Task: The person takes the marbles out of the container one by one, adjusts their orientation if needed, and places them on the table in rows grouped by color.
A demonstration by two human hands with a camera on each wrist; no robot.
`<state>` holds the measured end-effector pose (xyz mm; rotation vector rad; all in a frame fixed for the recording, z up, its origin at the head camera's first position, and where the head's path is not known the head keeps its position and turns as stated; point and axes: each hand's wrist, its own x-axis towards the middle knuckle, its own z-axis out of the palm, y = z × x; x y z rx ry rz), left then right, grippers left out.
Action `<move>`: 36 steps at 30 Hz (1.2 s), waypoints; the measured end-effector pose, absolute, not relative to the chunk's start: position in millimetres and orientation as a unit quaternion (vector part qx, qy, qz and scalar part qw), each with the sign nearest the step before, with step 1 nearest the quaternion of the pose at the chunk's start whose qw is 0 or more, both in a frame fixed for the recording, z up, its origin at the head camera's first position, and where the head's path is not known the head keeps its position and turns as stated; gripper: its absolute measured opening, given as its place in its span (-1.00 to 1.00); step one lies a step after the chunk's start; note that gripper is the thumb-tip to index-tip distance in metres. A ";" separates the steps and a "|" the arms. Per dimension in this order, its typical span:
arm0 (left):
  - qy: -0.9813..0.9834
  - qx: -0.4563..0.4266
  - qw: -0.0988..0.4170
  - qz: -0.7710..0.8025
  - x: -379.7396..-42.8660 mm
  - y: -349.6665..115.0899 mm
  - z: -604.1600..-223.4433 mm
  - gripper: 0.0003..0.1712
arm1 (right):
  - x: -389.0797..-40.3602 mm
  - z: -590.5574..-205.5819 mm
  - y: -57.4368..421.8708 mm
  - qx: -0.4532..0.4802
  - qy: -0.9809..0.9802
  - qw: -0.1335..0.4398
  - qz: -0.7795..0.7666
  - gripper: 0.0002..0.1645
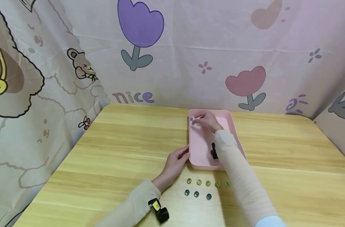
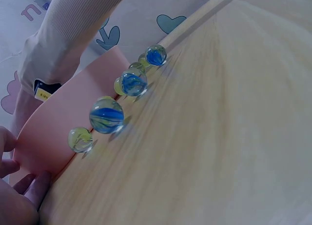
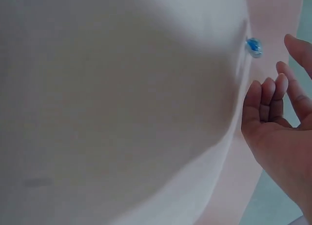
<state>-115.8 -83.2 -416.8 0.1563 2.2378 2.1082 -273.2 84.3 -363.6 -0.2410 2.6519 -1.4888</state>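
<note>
A pink tray (image 1: 203,138) lies on the table, long side running away from me. My right hand (image 1: 207,121) is over its far left part, thumb and forefinger apart beside a clear marble with blue swirls (image 3: 254,48). In the right wrist view a gap separates that marble from the fingertips, and the other fingers are bent. The marble rests against the tray's wall. My left hand (image 1: 173,164) touches the outside of the tray's left wall with its fingers. Closer to me stand a row of several yellow marbles (image 1: 208,183) and a row of three blue marbles (image 1: 196,194).
The wooden table (image 1: 118,151) extends to both sides of the tray. A printed cloth (image 1: 183,56) hangs along its back and left edges. The marbles lie loose just in front of the tray, between my forearms.
</note>
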 end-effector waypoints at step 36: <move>0.740 0.049 0.024 0.670 -119.3 -82.4 -417.2 -0.54 | -284.0 -375.8 79.3 -0.033 0.904 0.058 -0.423 -0.74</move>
